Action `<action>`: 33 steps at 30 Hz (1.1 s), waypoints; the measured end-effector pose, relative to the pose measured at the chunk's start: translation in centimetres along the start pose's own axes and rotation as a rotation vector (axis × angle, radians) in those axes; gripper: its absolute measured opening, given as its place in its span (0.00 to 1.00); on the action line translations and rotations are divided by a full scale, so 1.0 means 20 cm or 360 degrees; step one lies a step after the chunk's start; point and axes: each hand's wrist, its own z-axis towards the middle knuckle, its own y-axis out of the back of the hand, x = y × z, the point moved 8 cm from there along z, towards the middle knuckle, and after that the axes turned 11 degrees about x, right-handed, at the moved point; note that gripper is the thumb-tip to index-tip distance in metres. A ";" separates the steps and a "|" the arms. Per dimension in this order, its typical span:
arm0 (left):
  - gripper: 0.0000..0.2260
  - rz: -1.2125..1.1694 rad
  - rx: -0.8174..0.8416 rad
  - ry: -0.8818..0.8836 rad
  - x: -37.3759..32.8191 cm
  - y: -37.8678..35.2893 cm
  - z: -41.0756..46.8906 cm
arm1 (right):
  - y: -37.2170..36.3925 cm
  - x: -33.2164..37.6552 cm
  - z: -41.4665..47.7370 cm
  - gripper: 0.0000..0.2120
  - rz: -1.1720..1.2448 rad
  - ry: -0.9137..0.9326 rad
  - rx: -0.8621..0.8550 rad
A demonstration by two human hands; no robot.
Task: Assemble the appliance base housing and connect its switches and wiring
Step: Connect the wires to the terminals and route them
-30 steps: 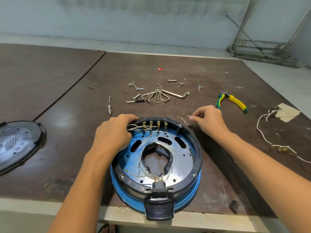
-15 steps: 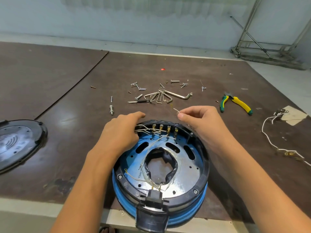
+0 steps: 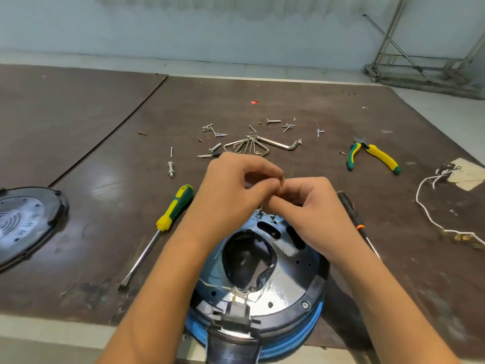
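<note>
Pinching brass terminal (image 3: pixel 282 179) with left hand (image 3: pixel 231 191), fingers curled | gripping same terminal with right hand (image 3: pixel 311 206), fingers curled | holding both above far rim of base housing (image 3: pixel 294 287)

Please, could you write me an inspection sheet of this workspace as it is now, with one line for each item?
Surface: dark brown table, worn, with pale scuffs near the front edge.
Job's things: base housing at the front edge, open side up; black cover at the left.
Clutter: screws, hex keys, pliers, yellow-green screwdriver, dark screwdriver beside the right hand.
Hands: left hand and right hand meet over the housing's far rim, pinching a brass terminal.
Cables: white wire loose at the right; thin wires inside the housing.
Surroundings: pale wall; metal frame behind the table at the right.
</note>
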 end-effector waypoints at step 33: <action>0.08 0.1092 0.0285 0.0306 0.17 -0.16 0.02 | 0.13 -0.15 0.07 0.15 -0.0806 -0.0252 -0.0065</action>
